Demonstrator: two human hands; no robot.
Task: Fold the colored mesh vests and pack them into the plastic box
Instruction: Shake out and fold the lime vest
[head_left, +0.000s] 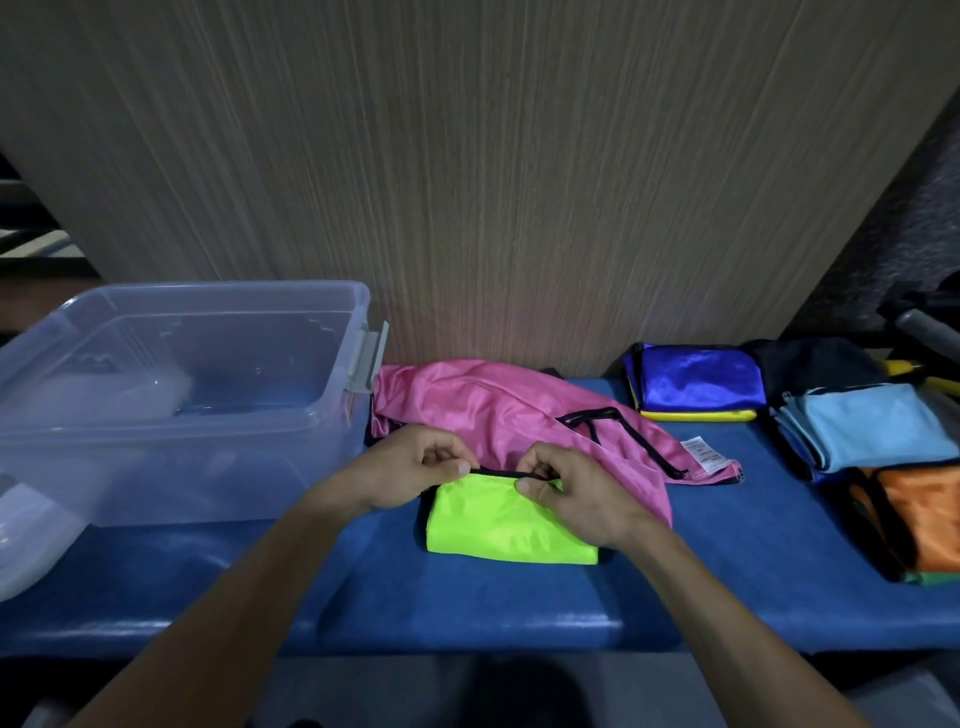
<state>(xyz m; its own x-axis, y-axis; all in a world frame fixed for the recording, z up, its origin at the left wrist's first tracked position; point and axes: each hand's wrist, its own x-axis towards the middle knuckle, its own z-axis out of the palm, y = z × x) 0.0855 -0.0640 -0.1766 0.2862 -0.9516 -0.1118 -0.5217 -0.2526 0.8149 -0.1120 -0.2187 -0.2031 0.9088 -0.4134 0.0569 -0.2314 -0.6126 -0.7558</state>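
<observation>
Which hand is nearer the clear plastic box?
Left. The left hand pinches the neon-green folded vest's black top edge just beside the clear plastic box; the right hand pinches the same edge farther right.

Blue padded bench (467, 608) against wood-grain wall. On it, left: clear plastic box (176, 395), open top, grey latch on right end; clear lid (26, 545) just in front-left of box. Centre: neon green vest (498, 525), folded, near front edge; pink vest (498, 405) behind, unfolded, crumpled, black trim, white label. Right: folded blue vest on yellow one (696, 384); light blue folded vest (862, 426); orange folded vest (914, 514) at far right edge.
</observation>
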